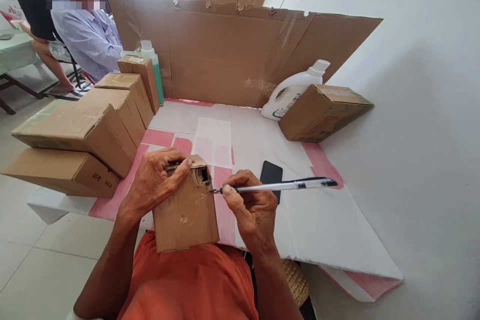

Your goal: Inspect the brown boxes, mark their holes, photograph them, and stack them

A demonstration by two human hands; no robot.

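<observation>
Left hand (155, 185) grips a box (186, 210) at its torn top corner; right hand (249, 205) pinches a pen (277, 186), tip at the tear.

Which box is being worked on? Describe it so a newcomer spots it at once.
Start at the white and pink sheet on the work surface, then look to its near edge by the orange shirt. The small box stands there, gripped at the top by the left hand, with the pen in the right hand poking its torn corner. Unlike the stacked boxes to the left, it is ripped open and held.
</observation>
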